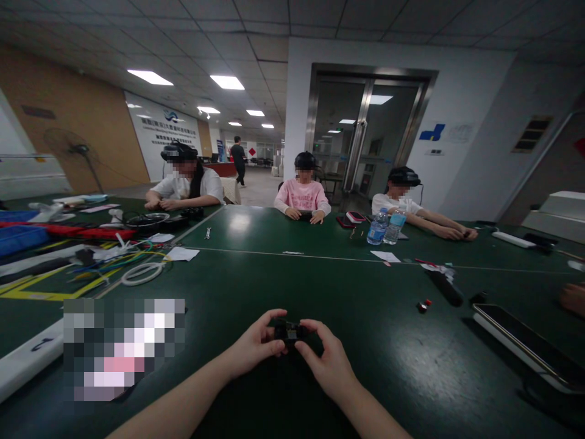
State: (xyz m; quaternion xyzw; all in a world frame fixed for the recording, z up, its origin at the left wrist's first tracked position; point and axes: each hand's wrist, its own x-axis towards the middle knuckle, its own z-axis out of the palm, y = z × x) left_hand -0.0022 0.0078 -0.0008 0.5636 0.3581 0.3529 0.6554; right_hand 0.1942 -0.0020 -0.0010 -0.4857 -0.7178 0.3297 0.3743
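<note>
A small black object (pixel 291 332), too dark to make out in detail, is held between my two hands just above the green table (pixel 237 280). My left hand (pixel 256 344) grips its left side between thumb and fingers. On its right side, my right hand (pixel 326 353) pinches it with the thumb near the lower edge and a finger near the top. The thing's underside and the tabletop right below it are in dark shadow.
Cables and a white coil (pixel 142 274) lie at the left, near blue trays (pixel 22 239). Two bottles (pixel 377 227) stand beyond. A black-and-white device (pixel 525 344) lies at the right, past a small red-and-white item (pixel 423 306). Three people sit across the table.
</note>
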